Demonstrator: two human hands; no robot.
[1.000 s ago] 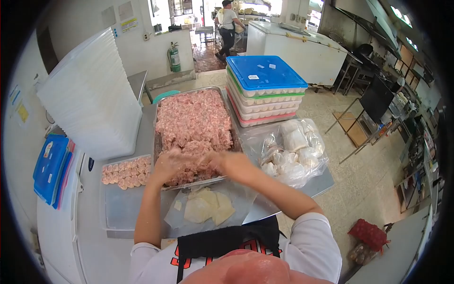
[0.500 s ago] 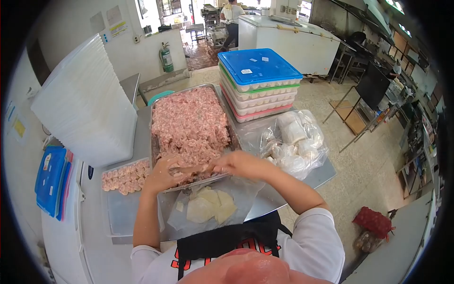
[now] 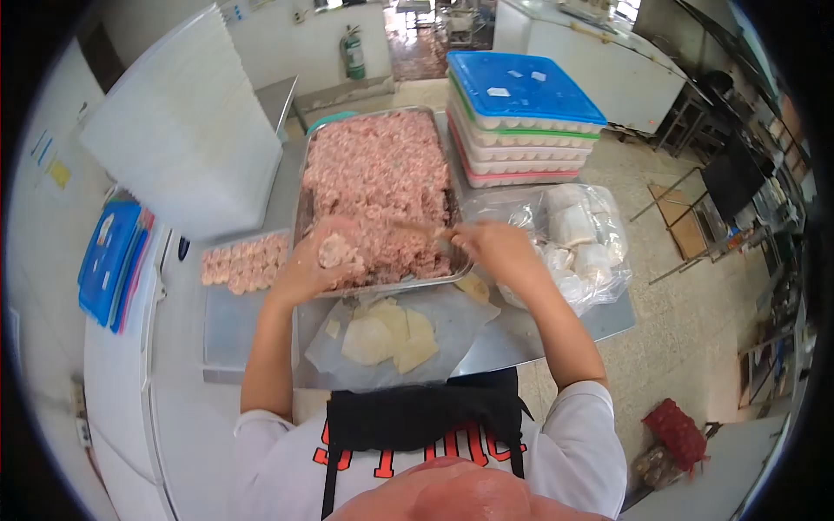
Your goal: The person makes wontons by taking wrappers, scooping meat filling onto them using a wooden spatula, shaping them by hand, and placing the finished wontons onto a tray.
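My left hand (image 3: 308,267) is curled around a dumpling (image 3: 339,253) with pale wrapper and meat filling, at the tray's near left. My right hand (image 3: 502,252) grips a narrow flat spatula (image 3: 419,227), its blade reaching left over the ground meat (image 3: 373,169). That meat fills a deep metal tray (image 3: 456,208). Round yellowish dumpling wrappers (image 3: 369,340) lie on a plastic sheet (image 3: 460,337) in front of the tray. Left of my left hand, rows of filled dumplings (image 3: 246,260) sit in a clear plastic container (image 3: 243,326).
Stacked dumpling boxes with a blue lid (image 3: 526,82) stand behind right. A clear bag of white wrapper packs (image 3: 573,243) lies near my right forearm. Tall stacked clear containers (image 3: 187,130) lean at left, with blue lids (image 3: 109,260) below. A chest freezer (image 3: 591,65) stands behind.
My right hand has drawn the spatula away from my left hand, moving right over the meat. The filled dumpling now shows in my left hand. The camera view has tipped down.
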